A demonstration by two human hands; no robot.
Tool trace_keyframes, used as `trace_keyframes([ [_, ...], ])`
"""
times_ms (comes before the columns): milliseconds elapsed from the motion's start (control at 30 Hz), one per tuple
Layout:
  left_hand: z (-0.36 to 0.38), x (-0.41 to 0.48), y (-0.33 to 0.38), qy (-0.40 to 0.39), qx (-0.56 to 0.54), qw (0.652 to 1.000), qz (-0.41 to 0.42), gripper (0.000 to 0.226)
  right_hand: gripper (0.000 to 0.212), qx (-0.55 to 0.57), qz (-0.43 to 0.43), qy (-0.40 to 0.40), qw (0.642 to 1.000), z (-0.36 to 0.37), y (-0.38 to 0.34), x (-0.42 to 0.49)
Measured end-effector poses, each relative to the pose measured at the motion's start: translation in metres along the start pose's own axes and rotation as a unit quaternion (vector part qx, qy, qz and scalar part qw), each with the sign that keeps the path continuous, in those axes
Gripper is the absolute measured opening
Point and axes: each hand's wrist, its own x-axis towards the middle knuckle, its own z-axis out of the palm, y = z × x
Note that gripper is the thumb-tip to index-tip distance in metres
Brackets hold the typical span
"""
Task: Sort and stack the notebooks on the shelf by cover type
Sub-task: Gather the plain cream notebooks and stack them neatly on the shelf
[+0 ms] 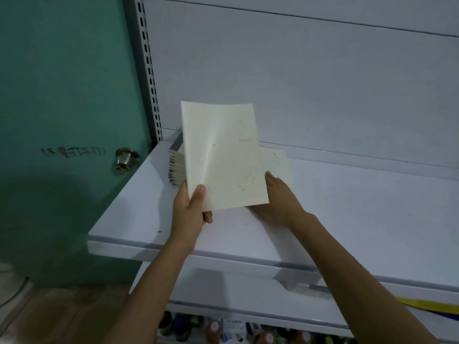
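- The shelf (347, 207) is seen as a wide white surface to the right of both hands, up to its front edge.
- 1 cream notebook (223, 157) is held tilted above the shelf's left part, its lower left corner pinched by the left hand (191, 209).
- A stack of notebooks (176, 167) is set behind its left edge.
- The right hand (280, 197) is laid with straight, close fingers on a 2nd notebook (278, 165) lying flat; the fingertips are hidden.

Gripping the raised notebook (223, 157) at its lower left corner with the left hand (191, 209), holding the right hand (278, 197), fingers straight, behind it by the flat notebook (276, 160) on the shelf (347, 207).
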Motion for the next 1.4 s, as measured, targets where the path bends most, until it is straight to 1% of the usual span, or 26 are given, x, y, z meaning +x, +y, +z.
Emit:
trace_keyframes([
  [33,0.0,0.0,-0.001,-0.004,0.0,1.0,0.001,0.013,0.052,-0.007,-0.002,0.011,1.0,0.003,0.0,-0.001],
  [100,0.0,0.001,-0.001,-0.004,0.002,1.0,-0.001,0.012,0.042,0.029,-0.002,0.053,0.998,0.004,0.006,-0.005],
  [133,0.0,0.001,-0.002,-0.002,0.002,1.0,-0.003,0.013,0.04,0.052,-0.009,0.061,0.997,0.003,0.01,-0.007],
  [200,-0.003,0.002,-0.004,-0.002,-0.003,1.0,-0.011,0.016,0.041,0.107,-0.018,0.042,0.993,-0.001,0.016,-0.011],
  [233,-0.004,0.003,-0.004,-0.004,-0.007,1.0,-0.011,0.018,0.041,0.144,-0.01,0.035,0.989,-0.003,0.018,-0.012],
  [267,-0.005,0.004,-0.005,-0.008,-0.01,1.0,-0.009,0.017,0.04,0.194,0.007,0.047,0.98,-0.004,0.019,-0.013],
  [300,-0.005,0.005,-0.006,-0.011,-0.01,1.0,-0.007,0.016,0.038,0.264,0.036,0.083,0.96,-0.004,0.019,-0.015],
  [333,-0.005,0.005,-0.006,-0.014,-0.007,1.0,-0.005,0.015,0.036,0.353,0.075,0.13,0.924,-0.006,0.017,-0.017],
  [400,-0.003,0.004,-0.006,-0.016,0.009,1.0,0.002,0.014,0.029,0.53,0.138,0.213,0.809,-0.015,0.014,-0.021],
  [433,-0.002,0.004,-0.006,-0.017,0.021,1.0,0.004,0.013,0.025,0.583,0.155,0.248,0.758,-0.019,0.013,-0.022],
  [467,-0.001,0.003,-0.005,-0.02,0.034,0.999,0.006,0.012,0.024,0.605,0.165,0.282,0.726,-0.023,0.01,-0.024],
  [500,0.0,0.003,-0.005,-0.024,0.048,0.999,0.008,0.011,0.024,0.602,0.169,0.318,0.712,-0.025,0.006,-0.025],
  [533,0.001,0.002,-0.004,-0.029,0.062,0.998,0.01,0.011,0.027,0.581,0.168,0.357,0.712,-0.027,-0.001,-0.027],
  [567,0.002,0.001,-0.004,-0.033,0.074,0.997,0.01,0.011,0.034,0.547,0.159,0.395,0.72,-0.027,-0.009,-0.029],
  [600,0.002,0.001,-0.003,-0.036,0.083,0.996,0.009,0.011,0.04,0.5,0.14,0.425,0.741,-0.027,-0.018,-0.03],
  [667,0.003,-0.001,-0.002,-0.042,0.097,0.994,0.002,0.012,0.043,0.38,0.059,0.447,0.807,-0.022,-0.035,-0.033],
  [733,0.005,-0.003,-0.002,-0.051,0.11,0.993,-0.003,0.013,0.046,0.256,-0.04,0.415,0.872,-0.01,-0.049,-0.034],
  [767,0.005,-0.003,-0.002,-0.054,0.116,0.992,-0.006,0.014,0.045,0.204,-0.071,0.389,0.895,-0.003,-0.053,-0.035],
  [867,0.006,-0.005,-0.003,-0.058,0.113,0.992,-0.023,0.017,0.048,0.119,-0.107,0.307,0.938,0.017,-0.065,-0.04],
  [967,0.006,-0.006,-0.003,-0.066,0.103,0.992,-0.024,0.018,0.051,0.066,-0.115,0.268,0.954,0.021,-0.068,-0.041],
  [1133,0.005,-0.005,0.0,-0.081,0.077,0.993,-0.028,0.018,0.052,0.094,-0.11,0.26,0.955,0.022,-0.068,-0.043],
  [1167,0.005,-0.005,0.001,-0.08,0.074,0.993,-0.034,0.022,0.052,0.099,-0.109,0.26,0.954,0.024,-0.068,-0.044],
  [1267,0.003,-0.004,0.001,-0.08,0.063,0.993,-0.057,0.051,0.05,0.126,-0.096,0.263,0.952,0.026,-0.066,-0.044],
  [1300,0.002,-0.004,-0.001,-0.09,0.063,0.992,-0.057,0.056,0.05,0.138,-0.092,0.264,0.95,0.026,-0.064,-0.044],
  [1333,0.002,-0.004,-0.002,-0.101,0.067,0.991,-0.052,0.054,0.05,0.149,-0.091,0.264,0.949,0.026,-0.064,-0.044],
  [1400,0.002,-0.003,-0.004,-0.116,0.076,0.99,-0.037,0.043,0.049,0.169,-0.093,0.265,0.945,0.025,-0.064,-0.044],
])
